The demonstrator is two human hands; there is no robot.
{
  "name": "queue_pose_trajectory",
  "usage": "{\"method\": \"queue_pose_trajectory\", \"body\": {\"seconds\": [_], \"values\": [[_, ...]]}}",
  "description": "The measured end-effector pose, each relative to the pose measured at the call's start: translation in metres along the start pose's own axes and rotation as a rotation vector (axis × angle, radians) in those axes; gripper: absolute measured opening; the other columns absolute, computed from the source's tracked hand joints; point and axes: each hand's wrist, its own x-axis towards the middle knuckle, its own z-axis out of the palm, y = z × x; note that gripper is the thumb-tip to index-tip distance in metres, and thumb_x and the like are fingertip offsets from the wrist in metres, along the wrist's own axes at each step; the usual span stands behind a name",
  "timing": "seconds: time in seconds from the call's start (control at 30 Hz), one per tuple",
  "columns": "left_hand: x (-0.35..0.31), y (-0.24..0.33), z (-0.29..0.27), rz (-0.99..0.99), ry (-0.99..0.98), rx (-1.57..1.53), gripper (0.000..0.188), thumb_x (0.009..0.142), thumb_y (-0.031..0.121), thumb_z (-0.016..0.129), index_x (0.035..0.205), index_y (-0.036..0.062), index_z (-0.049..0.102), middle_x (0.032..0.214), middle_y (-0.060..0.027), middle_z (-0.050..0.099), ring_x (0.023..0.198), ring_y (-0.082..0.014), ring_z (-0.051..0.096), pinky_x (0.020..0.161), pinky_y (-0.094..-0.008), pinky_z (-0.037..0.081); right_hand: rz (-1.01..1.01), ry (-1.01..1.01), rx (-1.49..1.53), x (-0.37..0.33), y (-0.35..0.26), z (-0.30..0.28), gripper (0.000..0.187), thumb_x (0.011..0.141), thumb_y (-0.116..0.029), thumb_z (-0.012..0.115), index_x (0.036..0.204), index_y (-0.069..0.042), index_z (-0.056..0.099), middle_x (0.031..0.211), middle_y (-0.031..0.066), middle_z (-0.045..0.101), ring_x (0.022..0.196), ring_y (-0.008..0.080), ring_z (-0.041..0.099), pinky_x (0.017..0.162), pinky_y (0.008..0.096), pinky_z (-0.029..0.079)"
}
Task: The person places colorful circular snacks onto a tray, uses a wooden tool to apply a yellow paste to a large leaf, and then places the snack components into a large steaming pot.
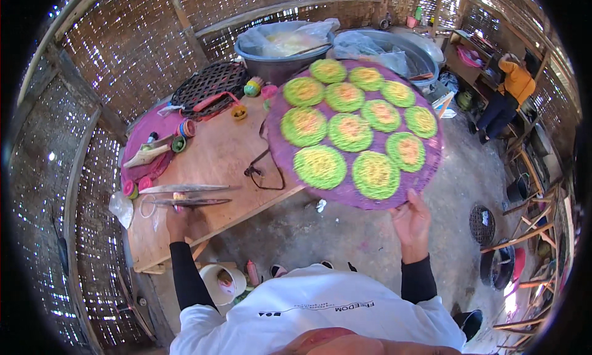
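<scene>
My right hand (pixel 412 222) is closed on the near rim of a round purple tray (pixel 287 160), which is tilted and raised beside the table. Several round, flat cakes of thin strands lie on it, green at the rim and yellow to orange in the middle, such as this strand cake (pixel 319 167). Over the table's near left part, my left hand (pixel 177 224) is closed around a long, dark flat strip (pixel 206 202); its fingers are partly hidden. Just beyond it lies a second long flat strip (pixel 185 188).
The wooden table (pixel 228 194) bears a black woven tray (pixel 206 90), a small yellow cup (pixel 238 112) and a dark cord loop (pixel 265 179). Large tubs (pixel 280 65) with plastic sheets stand behind. A white bucket (pixel 213 281) is below the table. At the far right stands a person in orange (pixel 517 83).
</scene>
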Motion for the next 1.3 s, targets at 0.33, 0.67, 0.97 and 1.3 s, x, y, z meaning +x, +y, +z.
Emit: {"method": "queue_pose_trajectory", "body": {"seconds": [0.33, 0.67, 0.97, 1.3], "values": [[-0.074, 0.131, 0.038, 0.918, 0.173, 0.044, 0.034, 0.074, 0.023, 0.053, 0.103, 0.0054, 0.052, 0.093, -0.0159, 0.053, 0.096, -0.03, 0.049, 0.082, -0.0407, 0.037, -0.282, -0.023, 0.07, -0.017, -0.053, -0.052, 0.024, 0.086, -0.009, 0.042, 0.108, -0.003, 0.051, 0.106, 0.012, 0.058, 0.094, 0.0218, 0.058, 0.075, 0.0366, 0.051], [-0.059, 0.166, 0.105, 1.11, -0.22, 0.288, 0.033, 0.077, 0.029, 0.053, 0.106, 0.0118, 0.049, 0.099, -0.0106, 0.053, 0.103, -0.0289, 0.045, 0.084, -0.046, 0.033, -0.399, 0.096, 0.123, -0.037, -0.047, -0.051, 0.023, 0.087, -0.01, 0.04, 0.105, -0.002, 0.052, 0.108, 0.0137, 0.057, 0.094, 0.0236, 0.058, 0.075, 0.0384, 0.052], [0.069, 0.167, 0.015, 0.022, -0.743, -1.068, 0.01, 0.082, 0.018, 0.053, 0.074, 0.0135, 0.049, 0.064, 0.0027, 0.048, 0.054, -0.0097, 0.046, 0.051, -0.0233, 0.037, -0.481, 0.081, 0.065, -0.045, -0.025, -0.029, 0.022, 0.086, -0.01, 0.041, 0.103, -0.002, 0.053, 0.106, 0.0124, 0.058, 0.094, 0.0229, 0.058, 0.077, 0.0375, 0.052], [0.098, 0.17, -0.034, 1.184, -0.251, 0.528, 0.022, 0.075, 0.028, 0.056, 0.066, 0.0095, 0.053, 0.068, -0.0072, 0.056, 0.072, -0.0249, 0.053, 0.07, -0.0413, 0.033, -0.511, 0.034, 0.043, -0.053, -0.01, -0.001, 0.023, 0.086, -0.009, 0.041, 0.103, 0.0, 0.053, 0.107, 0.0141, 0.057, 0.097, 0.0234, 0.057, 0.081, 0.0373, 0.049]]}}
